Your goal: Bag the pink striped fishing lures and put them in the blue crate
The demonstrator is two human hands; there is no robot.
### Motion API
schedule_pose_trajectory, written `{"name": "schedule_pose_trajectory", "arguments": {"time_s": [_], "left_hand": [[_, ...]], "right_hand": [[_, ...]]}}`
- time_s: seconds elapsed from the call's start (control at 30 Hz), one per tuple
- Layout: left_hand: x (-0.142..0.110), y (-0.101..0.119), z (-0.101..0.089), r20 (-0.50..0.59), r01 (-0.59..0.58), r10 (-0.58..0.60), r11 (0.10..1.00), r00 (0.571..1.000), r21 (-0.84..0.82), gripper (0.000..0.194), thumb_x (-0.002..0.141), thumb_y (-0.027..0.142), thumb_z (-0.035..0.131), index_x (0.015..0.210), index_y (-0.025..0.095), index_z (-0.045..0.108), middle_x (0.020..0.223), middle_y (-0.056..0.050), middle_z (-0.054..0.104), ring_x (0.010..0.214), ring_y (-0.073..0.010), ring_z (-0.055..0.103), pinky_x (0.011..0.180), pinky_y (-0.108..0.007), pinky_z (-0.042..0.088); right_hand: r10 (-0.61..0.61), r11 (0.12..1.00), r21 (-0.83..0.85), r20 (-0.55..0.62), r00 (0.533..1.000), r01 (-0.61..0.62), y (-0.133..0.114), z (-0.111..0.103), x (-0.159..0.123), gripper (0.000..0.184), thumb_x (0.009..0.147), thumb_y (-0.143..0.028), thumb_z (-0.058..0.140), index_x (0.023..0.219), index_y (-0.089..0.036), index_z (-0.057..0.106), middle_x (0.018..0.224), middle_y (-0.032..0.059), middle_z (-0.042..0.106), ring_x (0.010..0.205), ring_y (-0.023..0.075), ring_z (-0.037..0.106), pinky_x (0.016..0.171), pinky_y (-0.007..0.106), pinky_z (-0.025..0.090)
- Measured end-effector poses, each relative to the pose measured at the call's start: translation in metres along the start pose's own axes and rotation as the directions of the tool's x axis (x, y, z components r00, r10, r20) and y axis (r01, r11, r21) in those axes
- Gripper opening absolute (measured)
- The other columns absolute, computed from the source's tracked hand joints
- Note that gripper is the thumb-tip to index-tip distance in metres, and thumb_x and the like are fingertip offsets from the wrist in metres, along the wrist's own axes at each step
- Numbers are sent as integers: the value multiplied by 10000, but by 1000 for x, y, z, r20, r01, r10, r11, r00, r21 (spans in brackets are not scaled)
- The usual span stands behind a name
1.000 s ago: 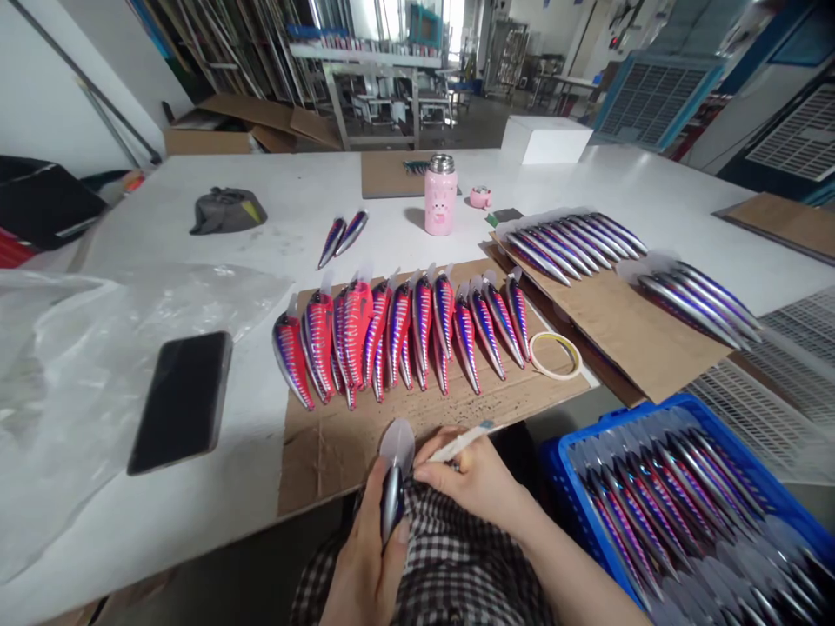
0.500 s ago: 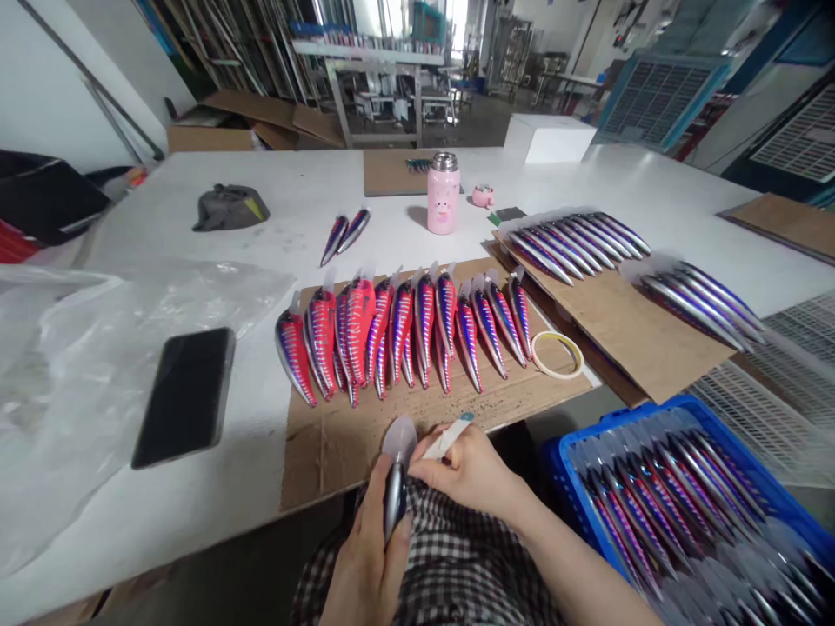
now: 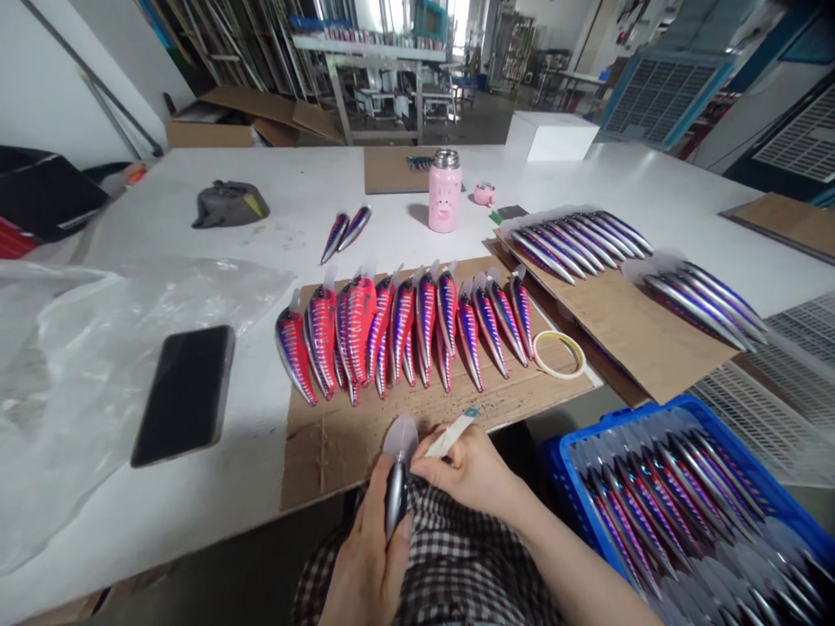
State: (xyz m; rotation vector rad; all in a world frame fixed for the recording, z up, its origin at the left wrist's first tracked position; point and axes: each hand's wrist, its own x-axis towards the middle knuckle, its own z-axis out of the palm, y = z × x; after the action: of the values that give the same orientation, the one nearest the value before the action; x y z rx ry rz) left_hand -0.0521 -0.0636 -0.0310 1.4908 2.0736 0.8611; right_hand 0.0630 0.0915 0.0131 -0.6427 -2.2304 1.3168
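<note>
My left hand [image 3: 370, 543] is closed round a silver and dark fishing lure [image 3: 395, 497], its clear lip [image 3: 400, 436] pointing up and away from me. Just right of the lure, my right hand [image 3: 466, 469] pinches a flat whitish tool with a blue-green end [image 3: 452, 433], like a craft knife wrapped in tape. The tool's lower tip is hidden by my fingers, close to the base of the lip. Beyond both hands, several red, purple and silver lures [image 3: 404, 317] lie in a row on a cardboard sheet [image 3: 313, 465].
A tape roll [image 3: 559, 355] lies at the sheet's right end. A blue crate [image 3: 554, 469] of lures stands lower right, with more lures on cardboard [image 3: 643, 326] above it. A phone [image 3: 184, 391] and plastic sheeting [image 3: 78, 365] lie left; a pink bottle [image 3: 444, 196] stands behind.
Both hands keep almost the same place, with the lure and the tool held as before. The view has shifted very slightly.
</note>
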Motion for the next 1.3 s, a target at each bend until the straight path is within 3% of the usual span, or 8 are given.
{"name": "schedule_pose_trajectory", "arguments": {"time_s": [0.27,0.43,0.67,0.93,1.13,1.3], "left_hand": [[0,-5,2,21,-11,11,1000,1000,12,568,936,257,310,1445,210,63,1474,-130,295,1329,-246,322,1052,-491,335],[1,-2,0,18,3,-3,1000,1000,24,556,941,271,299,1445,211,74,1458,-133,327,1315,-244,350,1041,-483,359],[0,-1,-1,17,6,-7,1000,1000,27,547,942,278,287,1444,195,84,1455,-150,327,1315,-252,346,1038,-490,362],[1,-1,-1,15,-4,4,1000,1000,14,549,940,246,302,1442,193,86,1457,-151,321,1318,-241,344,1044,-478,363],[0,-1,-2,9,-15,15,1000,1000,4,576,928,225,336,1448,176,93,1452,-162,328,1311,-266,350,1038,-467,378],[0,-4,-1,15,-22,22,1000,1000,10,573,934,234,322,1448,181,74,1457,-165,317,1320,-263,333,1045,-484,361]], "right_hand": [[-18,997,-77,-29,999,15,0,3,0,203,854,-315,560,783,-178,692,753,42,717,726,169,671,694,241,487],[14,999,-33,-78,997,-16,1,4,2,206,861,-305,548,778,-179,689,755,35,713,708,163,667,674,238,488],[26,1000,14,-9,1000,-26,2,0,-1,142,811,-291,621,774,-179,701,734,21,708,709,163,661,672,230,484],[26,999,-23,-43,999,-27,-2,3,1,193,850,-295,570,791,-169,702,761,40,716,718,163,667,682,233,482],[32,999,-5,28,999,-32,-1,-1,0,162,839,-305,597,776,-191,693,749,13,717,733,158,667,689,225,489],[14,998,-54,19,1000,-13,-2,1,-1,172,841,-316,596,776,-189,693,744,15,717,740,164,667,705,231,488]]}}
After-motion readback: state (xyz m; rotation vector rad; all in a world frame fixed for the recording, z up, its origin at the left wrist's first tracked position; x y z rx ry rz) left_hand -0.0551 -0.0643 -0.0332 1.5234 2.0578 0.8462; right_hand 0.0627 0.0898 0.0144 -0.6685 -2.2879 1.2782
